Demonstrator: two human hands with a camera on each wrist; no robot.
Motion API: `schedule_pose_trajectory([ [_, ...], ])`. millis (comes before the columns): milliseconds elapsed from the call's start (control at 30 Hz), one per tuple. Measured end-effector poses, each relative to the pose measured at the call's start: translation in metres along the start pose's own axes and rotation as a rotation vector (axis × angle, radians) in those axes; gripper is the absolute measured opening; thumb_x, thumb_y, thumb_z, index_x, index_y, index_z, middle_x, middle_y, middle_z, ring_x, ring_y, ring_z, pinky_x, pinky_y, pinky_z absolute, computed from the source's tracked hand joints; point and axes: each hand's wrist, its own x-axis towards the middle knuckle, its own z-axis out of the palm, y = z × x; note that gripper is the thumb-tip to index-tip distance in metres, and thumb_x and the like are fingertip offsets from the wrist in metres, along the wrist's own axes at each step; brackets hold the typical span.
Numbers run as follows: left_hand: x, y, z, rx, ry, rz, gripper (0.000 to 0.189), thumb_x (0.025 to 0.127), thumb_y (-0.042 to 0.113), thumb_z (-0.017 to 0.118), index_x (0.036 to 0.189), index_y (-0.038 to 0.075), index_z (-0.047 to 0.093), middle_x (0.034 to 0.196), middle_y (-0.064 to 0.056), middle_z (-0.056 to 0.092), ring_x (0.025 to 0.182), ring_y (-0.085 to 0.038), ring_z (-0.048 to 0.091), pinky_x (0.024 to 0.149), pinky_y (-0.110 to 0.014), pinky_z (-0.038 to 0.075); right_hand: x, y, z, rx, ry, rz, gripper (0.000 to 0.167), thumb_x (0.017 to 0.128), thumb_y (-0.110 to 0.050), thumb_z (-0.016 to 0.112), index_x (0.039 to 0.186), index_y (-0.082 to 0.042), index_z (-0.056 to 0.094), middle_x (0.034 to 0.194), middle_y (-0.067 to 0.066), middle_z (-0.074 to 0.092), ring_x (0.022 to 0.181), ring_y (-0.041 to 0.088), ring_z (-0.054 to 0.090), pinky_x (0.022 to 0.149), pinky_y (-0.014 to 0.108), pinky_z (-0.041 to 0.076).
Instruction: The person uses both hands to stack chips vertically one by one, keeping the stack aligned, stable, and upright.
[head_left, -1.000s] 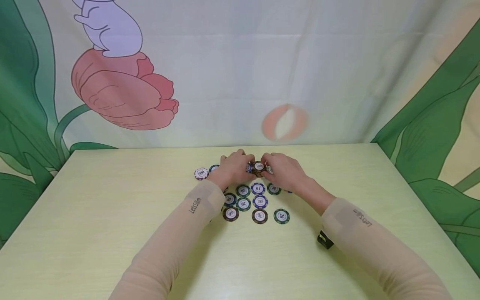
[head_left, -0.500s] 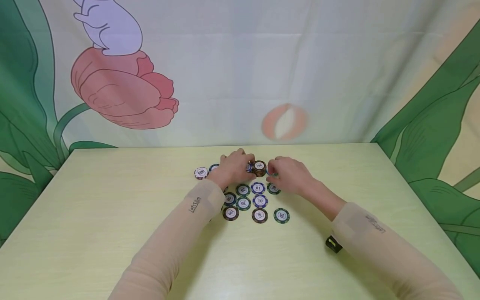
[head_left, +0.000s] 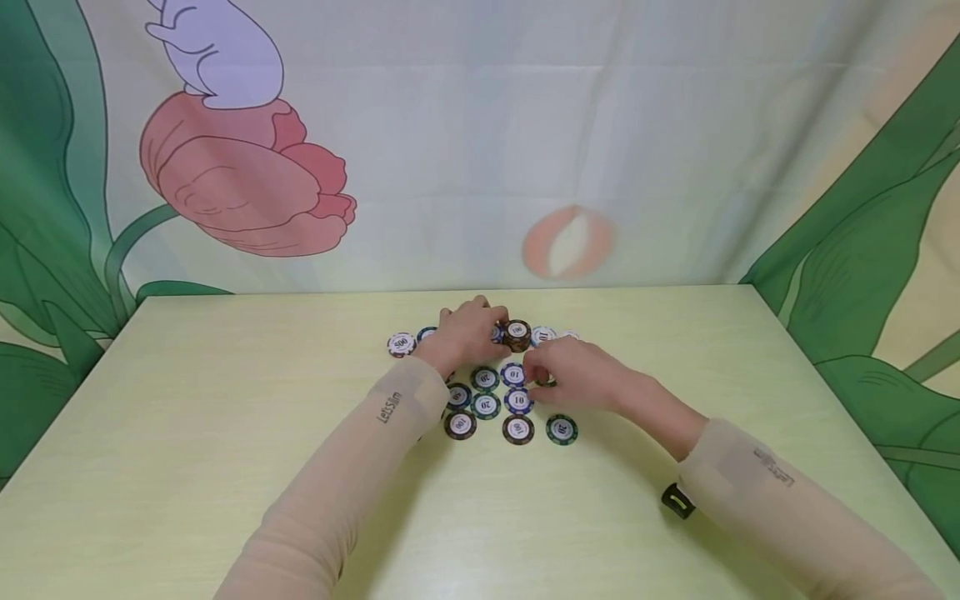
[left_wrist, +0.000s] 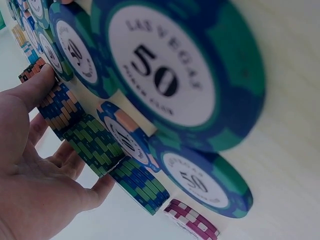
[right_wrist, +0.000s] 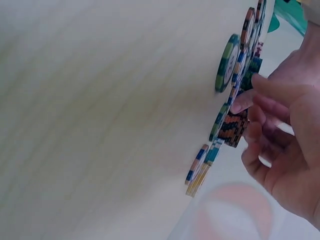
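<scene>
My left hand [head_left: 468,333] holds the row of poker chip stacks at the back. In the left wrist view its thumb lies in front of the row, at the black-and-orange stack [left_wrist: 31,70], and its fingers reach behind the blue-and-orange stack [left_wrist: 59,112] and the green stack [left_wrist: 94,144]. Beyond the thumb stands the brown 100 stack [head_left: 517,335]. Over the loose chips hovers my right hand [head_left: 577,375], fingers loosely bent and nothing between them. Its fingertips are beside two blue 10 chips [head_left: 518,401]. A green chip lies partly hidden under that hand.
Loose chips lie flat nearer me, among them a green 20 chip [head_left: 562,429] and a brown 100 chip [head_left: 461,424]. A white 500 chip stack [head_left: 402,344] ends the row at left. Behind the wooden table [head_left: 225,400] hangs a printed curtain [head_left: 420,167].
My right hand has left the brown stack, moved right past the light-blue 10 stack, then come down toward the loose chips. The left hand has stayed in place.
</scene>
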Motion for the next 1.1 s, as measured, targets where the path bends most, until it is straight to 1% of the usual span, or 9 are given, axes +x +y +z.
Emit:
schedule_pose_trajectory([
  [133,0.0,0.0,0.0,0.002,-0.003,0.0,0.05,0.097,0.038,0.073,0.14,0.018,0.058,0.135,-0.012,0.052,0.123,-0.029,0.051,0.106,-0.061,0.034,-0.002,-0.006,0.003,0.008,-0.077,-0.102,0.013,0.091,-0.022,0.079,0.099,-0.015,0.073,0.085,-0.005,0.061,0.076,0.011,0.053,0.072,0.031,0.048],
  [267,0.0,0.0,0.0,0.008,-0.007,-0.001,0.05,0.097,0.038,0.073,0.14,0.018,0.058,0.135,-0.012,0.052,0.124,-0.029,0.051,0.107,-0.062,0.034,-0.002,-0.011,0.007,0.023,-0.13,-0.163,0.023,0.089,-0.025,0.082,0.108,-0.013,0.074,0.092,-0.005,0.063,0.084,0.013,0.058,0.078,0.03,0.049],
  [367,0.0,0.0,-0.001,0.011,-0.009,-0.003,0.05,0.097,0.038,0.072,0.14,0.018,0.058,0.136,-0.012,0.052,0.123,-0.029,0.052,0.107,-0.061,0.034,-0.002,-0.014,0.007,0.029,-0.164,-0.165,0.028,0.089,-0.029,0.082,0.112,-0.015,0.074,0.095,-0.006,0.062,0.087,0.014,0.059,0.079,0.03,0.049],
  [467,-0.001,0.0,-0.001,0.013,-0.008,-0.003,0.05,0.097,0.039,0.072,0.14,0.018,0.058,0.136,-0.012,0.052,0.123,-0.029,0.052,0.106,-0.061,0.034,-0.003,-0.018,0.007,0.013,-0.184,-0.161,0.03,0.088,-0.032,0.083,0.112,-0.018,0.074,0.096,-0.006,0.061,0.087,0.014,0.058,0.077,0.031,0.048],
  [667,0.0,0.0,0.0,0.016,-0.004,0.001,0.05,0.097,0.039,0.072,0.14,0.018,0.058,0.136,-0.013,0.052,0.123,-0.028,0.052,0.105,-0.06,0.035,-0.004,-0.022,0.009,-0.03,-0.187,-0.167,0.03,0.086,-0.032,0.082,0.113,-0.019,0.073,0.097,-0.007,0.061,0.087,0.01,0.057,0.076,0.031,0.049],
  [900,0.0,0.0,0.0,0.014,-0.004,0.002,0.05,0.097,0.039,0.072,0.14,0.018,0.058,0.135,-0.013,0.052,0.121,-0.028,0.052,0.104,-0.059,0.036,-0.004,-0.023,0.012,-0.068,-0.167,-0.188,0.031,0.086,-0.032,0.082,0.112,-0.017,0.074,0.1,-0.008,0.061,0.089,0.008,0.058,0.081,0.032,0.051],
  [1100,0.0,0.0,0.0,0.011,-0.005,0.003,0.048,0.097,0.039,0.072,0.139,0.018,0.059,0.134,-0.012,0.052,0.12,-0.027,0.052,0.104,-0.058,0.036,-0.005,-0.024,0.015,-0.071,-0.157,-0.196,0.028,0.086,-0.029,0.081,0.108,-0.015,0.07,0.095,-0.007,0.057,0.084,0.01,0.054,0.075,0.03,0.05],
])
